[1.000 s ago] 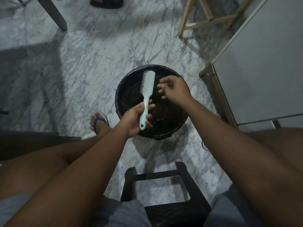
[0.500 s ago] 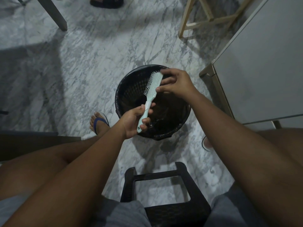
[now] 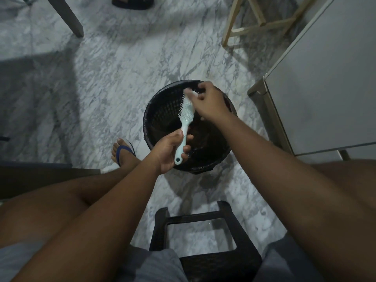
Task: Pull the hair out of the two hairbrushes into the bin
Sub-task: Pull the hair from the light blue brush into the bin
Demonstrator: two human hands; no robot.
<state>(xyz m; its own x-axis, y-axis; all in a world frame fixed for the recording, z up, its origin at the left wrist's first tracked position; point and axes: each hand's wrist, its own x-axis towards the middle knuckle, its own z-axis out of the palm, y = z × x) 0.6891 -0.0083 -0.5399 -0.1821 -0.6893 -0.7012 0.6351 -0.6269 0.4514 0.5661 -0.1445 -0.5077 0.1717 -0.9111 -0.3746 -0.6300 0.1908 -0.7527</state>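
Observation:
A pale mint hairbrush (image 3: 186, 116) hangs over the black round bin (image 3: 162, 110), bristles facing up and left. My left hand (image 3: 169, 152) grips its handle near the bin's front rim. My right hand (image 3: 209, 102) rests on the top end of the brush head, fingers curled on the bristles; I cannot make out hair between them. Dark clumps lie inside the bin. Only one brush is in view.
A dark plastic stool (image 3: 203, 247) stands between my knees. A grey cabinet (image 3: 325, 82) is on the right, a wooden frame (image 3: 256, 23) at the back right. My foot in a blue sandal (image 3: 124, 151) is left of the bin on the marble floor.
My right hand has moved from beside the brush onto its head and slid to the top end. The brush has tilted slightly while my left hand kept hold of the handle.

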